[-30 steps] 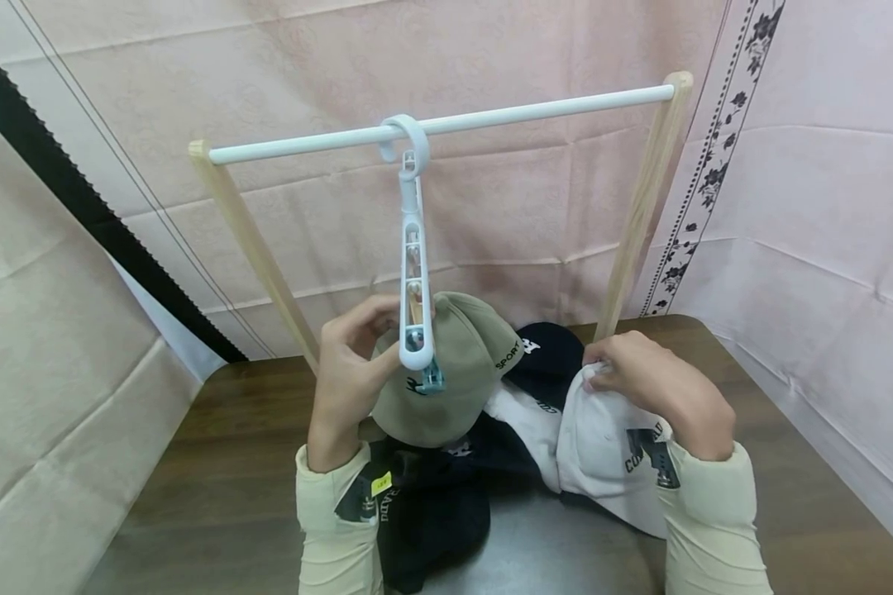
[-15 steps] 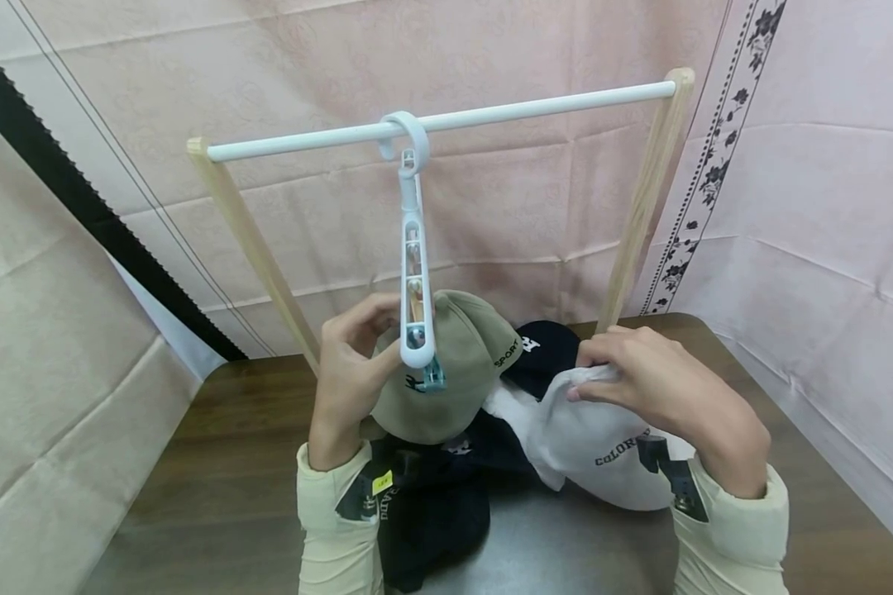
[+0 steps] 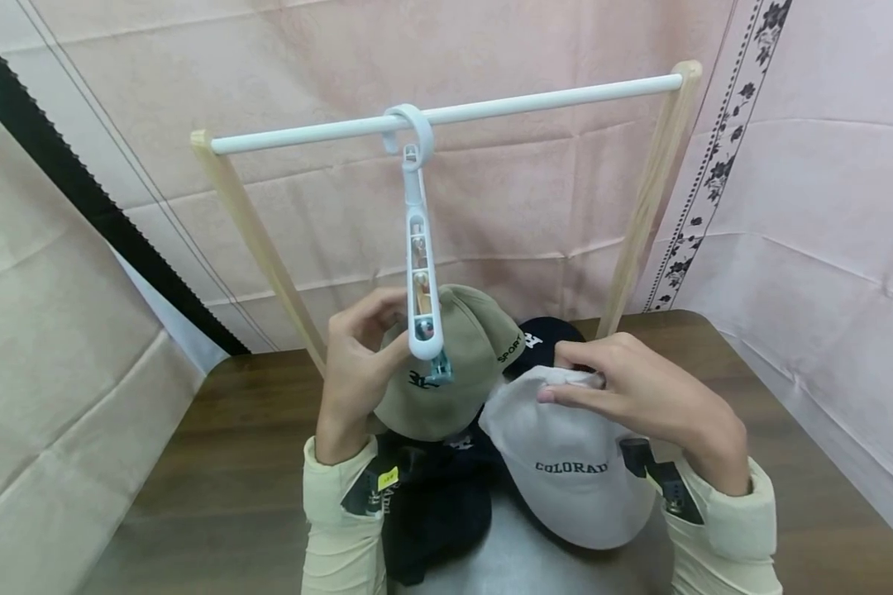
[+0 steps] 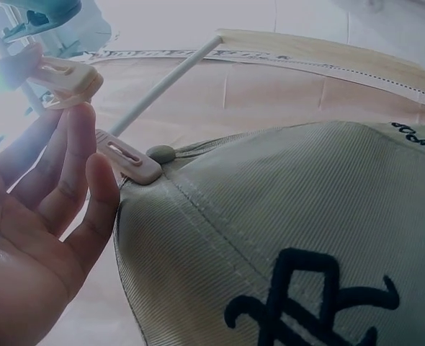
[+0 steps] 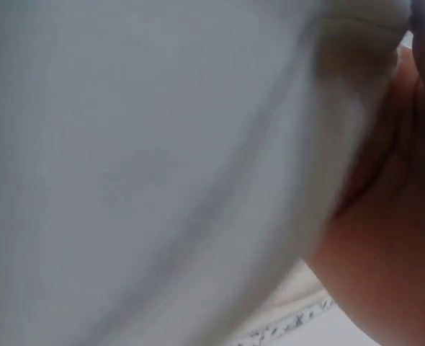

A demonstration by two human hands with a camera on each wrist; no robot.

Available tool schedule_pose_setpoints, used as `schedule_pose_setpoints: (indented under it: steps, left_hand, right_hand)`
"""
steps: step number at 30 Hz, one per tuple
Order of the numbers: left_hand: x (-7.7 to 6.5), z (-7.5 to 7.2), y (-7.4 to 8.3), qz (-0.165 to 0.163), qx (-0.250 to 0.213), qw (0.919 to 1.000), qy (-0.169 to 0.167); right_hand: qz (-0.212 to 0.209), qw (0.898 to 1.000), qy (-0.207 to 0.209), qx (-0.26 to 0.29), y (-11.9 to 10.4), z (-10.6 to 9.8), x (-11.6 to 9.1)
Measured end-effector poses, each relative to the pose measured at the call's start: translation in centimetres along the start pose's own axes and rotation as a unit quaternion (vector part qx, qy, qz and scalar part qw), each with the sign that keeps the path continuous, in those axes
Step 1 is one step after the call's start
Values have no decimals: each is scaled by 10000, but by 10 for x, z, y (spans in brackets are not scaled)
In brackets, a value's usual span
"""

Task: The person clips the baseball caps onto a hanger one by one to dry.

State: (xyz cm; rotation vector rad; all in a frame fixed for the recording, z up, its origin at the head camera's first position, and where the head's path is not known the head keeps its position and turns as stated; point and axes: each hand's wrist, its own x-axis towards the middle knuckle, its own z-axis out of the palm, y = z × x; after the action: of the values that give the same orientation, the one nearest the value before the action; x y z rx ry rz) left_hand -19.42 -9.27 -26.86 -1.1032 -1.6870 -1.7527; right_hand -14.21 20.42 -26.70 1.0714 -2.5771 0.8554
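My left hand (image 3: 357,355) is beside the pale blue hanger (image 3: 420,248). In the left wrist view its fingertips pinch a beige clip (image 4: 65,76). Another beige clip (image 4: 133,162) grips the top of the khaki cap (image 3: 432,405), by its button, so the cap hangs from the hanger with dark embroidery facing me. On the right, my right hand (image 3: 640,388) pinches the crown of a white cap (image 3: 580,504), thumb in front. Its lettering faces me and its brim points down. In the right wrist view the white fabric fills most of the frame, blurred.
The hanger hooks over a white rod (image 3: 551,102) between wooden posts (image 3: 651,198). A black cap (image 3: 439,529) lies near the left forearm on the brown table (image 3: 216,471). A navy cap (image 3: 546,339) lies behind the white one. A pale pink cloth (image 3: 506,207) hangs behind.
My right hand has lifted the white cap, turned it so its lettering faces me, and brought it left toward the khaki cap. The left hand stays at the hanger.
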Motion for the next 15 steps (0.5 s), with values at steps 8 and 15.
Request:
schedule_pose_setpoints:
  steps: [8, 15]
  left_hand:
    - [-1, 1, 1, -94, -12, 9999, 53]
    - [-1, 2, 2, -110, -226, 9997, 78]
  right_hand:
    - [-667, 9955, 359, -560, -12, 13, 11]
    - [-1032, 9833, 1136, -978, -19, 23, 20]
